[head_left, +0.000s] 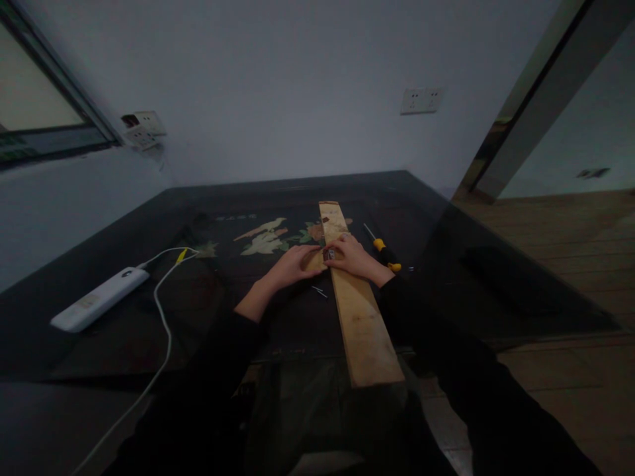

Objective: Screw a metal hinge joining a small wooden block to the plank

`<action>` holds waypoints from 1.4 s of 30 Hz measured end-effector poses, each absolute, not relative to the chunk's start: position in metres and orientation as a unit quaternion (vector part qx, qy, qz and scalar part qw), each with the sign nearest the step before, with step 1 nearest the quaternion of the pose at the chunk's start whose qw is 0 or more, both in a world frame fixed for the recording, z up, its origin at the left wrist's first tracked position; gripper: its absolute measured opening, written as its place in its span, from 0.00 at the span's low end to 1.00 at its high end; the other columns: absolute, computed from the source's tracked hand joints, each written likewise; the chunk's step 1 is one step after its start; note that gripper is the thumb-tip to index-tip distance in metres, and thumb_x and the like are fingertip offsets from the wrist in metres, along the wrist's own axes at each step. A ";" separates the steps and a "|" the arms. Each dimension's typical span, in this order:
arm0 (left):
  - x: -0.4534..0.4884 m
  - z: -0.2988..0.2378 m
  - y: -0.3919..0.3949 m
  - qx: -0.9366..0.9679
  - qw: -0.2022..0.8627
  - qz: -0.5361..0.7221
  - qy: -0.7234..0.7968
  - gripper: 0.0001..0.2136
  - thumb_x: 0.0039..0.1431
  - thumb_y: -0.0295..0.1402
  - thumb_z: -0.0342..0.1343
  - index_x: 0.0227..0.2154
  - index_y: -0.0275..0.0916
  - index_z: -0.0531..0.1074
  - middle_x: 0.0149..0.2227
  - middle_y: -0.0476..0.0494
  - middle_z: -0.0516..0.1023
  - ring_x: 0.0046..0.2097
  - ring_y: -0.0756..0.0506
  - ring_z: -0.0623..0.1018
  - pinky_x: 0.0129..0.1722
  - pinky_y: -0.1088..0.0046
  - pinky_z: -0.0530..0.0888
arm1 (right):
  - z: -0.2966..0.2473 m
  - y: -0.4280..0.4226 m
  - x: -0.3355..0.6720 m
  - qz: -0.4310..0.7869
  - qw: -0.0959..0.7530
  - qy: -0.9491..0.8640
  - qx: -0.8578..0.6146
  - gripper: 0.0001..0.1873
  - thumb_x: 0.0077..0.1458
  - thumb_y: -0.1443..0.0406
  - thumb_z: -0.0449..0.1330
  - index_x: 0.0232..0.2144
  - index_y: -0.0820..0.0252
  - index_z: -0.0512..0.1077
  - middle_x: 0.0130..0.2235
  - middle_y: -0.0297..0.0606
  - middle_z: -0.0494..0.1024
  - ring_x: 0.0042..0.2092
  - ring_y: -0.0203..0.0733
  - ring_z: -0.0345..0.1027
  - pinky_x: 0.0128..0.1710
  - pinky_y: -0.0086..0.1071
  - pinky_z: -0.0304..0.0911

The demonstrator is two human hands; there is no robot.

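Observation:
A long wooden plank [364, 317] lies lengthwise in front of me, its near end reaching past the table's edge. My left hand [294, 266] is closed at the plank's left side, around a shorter piece of wood [315, 260]. Bent over the plank, my right hand [353, 255] pinches a small metal piece [329, 254], perhaps a hinge or bracket, where the two woods meet. Fingers hide much of it. A couple of screws or nails [320, 291] rest left of the plank. To the right lies a yellow-and-black screwdriver [384, 250].
The dark table [238, 198] bears a bird-and-flower picture. A white power strip [99, 299] with a white cable [166, 324] is on the left. Tiny metal bits [411, 269] lie beside the screwdriver. Behind the table stands a wall with a socket [421, 101].

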State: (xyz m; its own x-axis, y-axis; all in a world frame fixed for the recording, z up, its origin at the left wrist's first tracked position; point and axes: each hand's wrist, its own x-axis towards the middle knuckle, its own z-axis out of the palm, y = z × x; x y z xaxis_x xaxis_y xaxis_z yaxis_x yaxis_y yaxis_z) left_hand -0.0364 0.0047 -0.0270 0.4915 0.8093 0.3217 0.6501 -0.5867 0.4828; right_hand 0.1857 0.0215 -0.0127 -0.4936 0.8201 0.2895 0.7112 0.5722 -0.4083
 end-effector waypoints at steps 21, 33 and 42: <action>-0.033 -0.027 0.003 0.845 0.167 0.287 0.419 0.27 0.50 0.42 0.64 0.54 0.42 0.69 0.53 0.39 0.75 0.53 0.40 0.75 0.54 0.63 0.68 | -0.011 0.021 0.190 0.125 0.217 -0.867 -0.430 0.20 0.53 0.58 0.63 0.48 0.55 0.74 0.45 0.44 0.68 0.51 0.49 0.61 0.50 0.43 0.59; -0.032 -0.030 0.004 0.842 0.195 0.308 0.398 0.25 0.50 0.39 0.64 0.52 0.41 0.71 0.52 0.38 0.76 0.53 0.39 0.75 0.54 0.61 0.68 | 0.017 -0.009 0.180 0.094 0.239 -0.877 -0.406 0.05 0.55 0.65 0.62 0.31 0.61 0.77 0.34 0.40 0.72 0.42 0.43 0.64 0.44 0.36 0.57; -0.032 -0.028 0.004 0.859 0.161 0.282 0.396 0.23 0.53 0.37 0.62 0.52 0.38 0.69 0.53 0.36 0.75 0.54 0.40 0.74 0.55 0.59 0.68 | 0.027 -0.042 0.165 0.067 0.095 -0.926 -0.359 0.02 0.51 0.67 0.64 0.30 0.58 0.78 0.37 0.41 0.77 0.45 0.46 0.67 0.45 0.38 0.55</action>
State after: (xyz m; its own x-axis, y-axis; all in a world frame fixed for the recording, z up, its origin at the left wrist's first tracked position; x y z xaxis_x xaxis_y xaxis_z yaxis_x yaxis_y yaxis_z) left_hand -0.0319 0.0036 -0.0283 0.5277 0.7707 0.3571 0.5895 -0.6350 0.4993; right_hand 0.1654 -0.0423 0.0273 -0.7243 0.6773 0.1288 0.6519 0.7336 -0.1918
